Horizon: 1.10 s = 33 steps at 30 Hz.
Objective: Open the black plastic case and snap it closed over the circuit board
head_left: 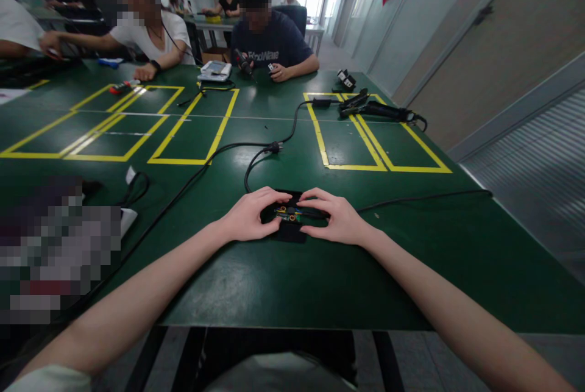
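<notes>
Close in front of me on the green table lies a small opened black case (292, 235) with a circuit board (289, 215) in it; the board has copper-coloured coils and thin wires. My left hand (256, 215) curls round the left side, thumb at the near edge and fingers at the far edge. Facing it, my right hand (336, 216) is curved the same way round the right side. Both hands' fingertips touch the case or board, and the palms hide its ends. A black cable (249, 175) runs up from behind my left hand towards a plug (275, 147).
A long black cable (183, 188) crosses the green table (411, 245). Farther off are yellow tape outlines (356, 167), a black corded tool (384, 110) and a white box (214, 71). Across the table, one person (274, 38) holds a screwdriver-like tool (244, 63); another person (150, 32) sits at left.
</notes>
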Available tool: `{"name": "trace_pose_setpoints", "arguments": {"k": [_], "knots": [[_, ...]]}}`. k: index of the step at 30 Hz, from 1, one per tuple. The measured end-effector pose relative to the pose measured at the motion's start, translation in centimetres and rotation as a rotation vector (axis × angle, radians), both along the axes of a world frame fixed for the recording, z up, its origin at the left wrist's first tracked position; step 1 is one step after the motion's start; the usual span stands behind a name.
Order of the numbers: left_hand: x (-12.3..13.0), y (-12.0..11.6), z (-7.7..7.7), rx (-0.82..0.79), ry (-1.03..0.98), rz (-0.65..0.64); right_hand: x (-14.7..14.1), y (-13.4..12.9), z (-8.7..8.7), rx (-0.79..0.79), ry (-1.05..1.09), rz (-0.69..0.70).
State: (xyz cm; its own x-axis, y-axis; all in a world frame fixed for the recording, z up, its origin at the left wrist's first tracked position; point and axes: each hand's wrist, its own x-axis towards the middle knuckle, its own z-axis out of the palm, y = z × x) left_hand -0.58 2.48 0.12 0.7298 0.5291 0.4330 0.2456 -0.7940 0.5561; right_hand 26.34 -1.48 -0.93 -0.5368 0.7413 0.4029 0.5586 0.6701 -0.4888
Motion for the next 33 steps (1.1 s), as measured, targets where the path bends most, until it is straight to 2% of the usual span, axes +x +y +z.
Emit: {"name": "trace_pose_setpoints", "arguments": {"k": [6, 10, 17, 24, 26, 31, 33], "knots": [[0.3, 0.0, 0.2, 0.09, 0.002, -0.009, -0.4, -0.1, 0.3, 0.003, -0.01, 0.002], [0.3, -0.1, 0.1, 0.117, 0.037, 0.055, -0.4, -0.2, 0.3, -0.001, -0.025, -0.014], [0.2, -0.4, 0.0, 0.036, 0.084, 0.167, -0.1, -0.1, 0.5, -0.007, -0.039, -0.001], [-0.2, 0.1, 1.0, 0.158, 0.378, 0.306, 0.1, -0.1, 0.6, -0.007, -0.071, 0.006], [-0.4, 0.2, 1.2, 0.149, 0.424, 0.3, 0.1, -0.2, 0.6, -0.005, -0.077, 0.007], [-1.4, 1.1, 1.4, 0.126, 0.433, 0.151, 0.3, -0.1, 0.5, -0.008, -0.076, -0.006], [-1.8, 1.6, 1.4, 0.107, 0.419, 0.146, 0.4, 0.0, 0.5, -0.012, -0.081, -0.02]]}}
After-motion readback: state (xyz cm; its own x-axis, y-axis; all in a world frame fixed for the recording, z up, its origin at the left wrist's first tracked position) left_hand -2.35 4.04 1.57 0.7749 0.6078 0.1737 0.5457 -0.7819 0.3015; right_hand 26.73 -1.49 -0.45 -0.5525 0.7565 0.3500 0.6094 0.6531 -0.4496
